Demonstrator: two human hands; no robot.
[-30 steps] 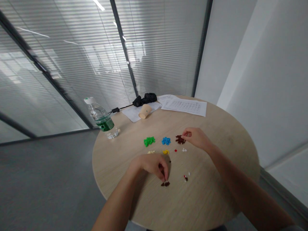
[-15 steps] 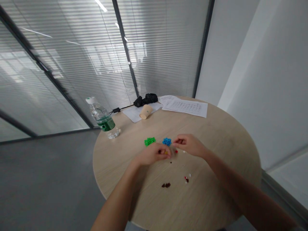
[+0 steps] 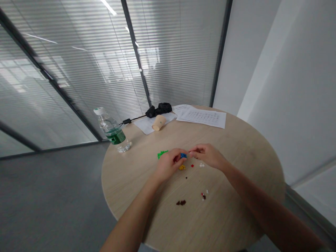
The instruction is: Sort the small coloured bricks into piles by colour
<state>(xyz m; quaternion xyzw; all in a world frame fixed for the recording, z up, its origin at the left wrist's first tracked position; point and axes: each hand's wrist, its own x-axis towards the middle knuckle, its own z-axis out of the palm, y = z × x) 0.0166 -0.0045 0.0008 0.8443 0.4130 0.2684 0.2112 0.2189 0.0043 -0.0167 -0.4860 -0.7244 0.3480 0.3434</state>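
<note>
My left hand (image 3: 171, 162) reaches over the small blue pieces (image 3: 183, 155), thumb and fingers apart with the blue showing between them. It partly hides the pile of small green pieces (image 3: 162, 153). Just below its fingertips lie a few yellow pieces (image 3: 182, 167). Facing it from the right, my right hand (image 3: 208, 155) has its fingers curled in and the tips close together; whatever they hold is too small to make out. A red piece (image 3: 192, 166) and some white pieces (image 3: 202, 165) rest on the table under this hand.
Nearer me on the round wooden table (image 3: 220, 224) are dark brown pieces (image 3: 181, 202) and a small red, white and brown cluster (image 3: 204, 196). A water bottle (image 3: 115, 134) stands left. Behind are a tipped paper cup (image 3: 159, 123), a black folded item (image 3: 162, 108) and printed sheets (image 3: 203, 116).
My left hand has moved up and slightly away from the yellow pieces to the blue ones, uncovering the yellow. My right hand has shifted only a little.
</note>
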